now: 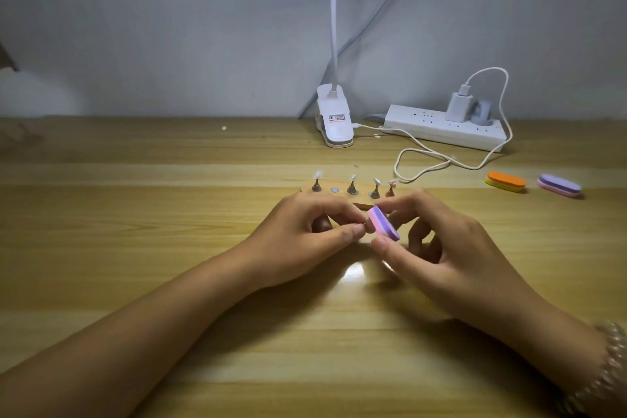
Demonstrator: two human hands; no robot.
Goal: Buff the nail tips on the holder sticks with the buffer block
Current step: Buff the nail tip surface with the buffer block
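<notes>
Head view: wooden base (342, 202) is the reference. Four holder sticks (353, 187) stand on it with nail tips (353, 176) up, and one magnet spot (335, 190) sits bare between the first and second from the left. Both hands are just in front of the base, nearly touching it. The left hand (305, 231) has its fingers curled, pinching what looks like the fifth stick, the held stick (321, 224). Its tip end points right and is mostly hidden by the fingertips. The right hand (437, 248) grips the buffer block (385, 224) between thumb and forefinger. The block's long axis runs diagonally, far-left to near-right, with its left face right at the left fingertips. Can't tell actual contact, too small. Key relation: the work sits between the two hands, block to the right of the tip, so I'd judge the stroke runs along that diagonal. Spare orange buffer (505, 181) and purple buffer (559, 185) lie well right of the base. The power strip (444, 129) and lamp clip (334, 122) are behind it.
</notes>
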